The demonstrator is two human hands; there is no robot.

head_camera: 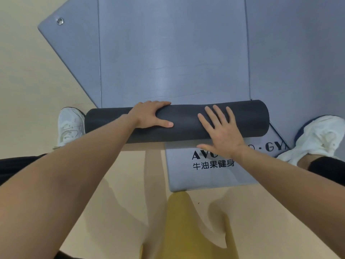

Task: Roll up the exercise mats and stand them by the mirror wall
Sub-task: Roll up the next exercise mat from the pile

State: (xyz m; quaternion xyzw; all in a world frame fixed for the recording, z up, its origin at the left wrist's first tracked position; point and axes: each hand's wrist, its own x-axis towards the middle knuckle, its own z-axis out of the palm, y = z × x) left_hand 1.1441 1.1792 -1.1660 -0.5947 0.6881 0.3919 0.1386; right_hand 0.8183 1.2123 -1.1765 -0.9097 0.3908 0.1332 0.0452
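Now we have the roll [186, 116] lying crosswise, unrolled mat [173, 53] stretching straight ahead; our left hand [149, 114] curls over its top, right hand [222, 131] presses flat, fingers spread.

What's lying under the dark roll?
Flat gray mats; a printed mat sticks out from beneath the dark roll toward the person. The right hand covers part of its lettering, and the roll hides how the mats overlap.

The right hand [223, 132] covers the middle of the printed logo [212, 164].
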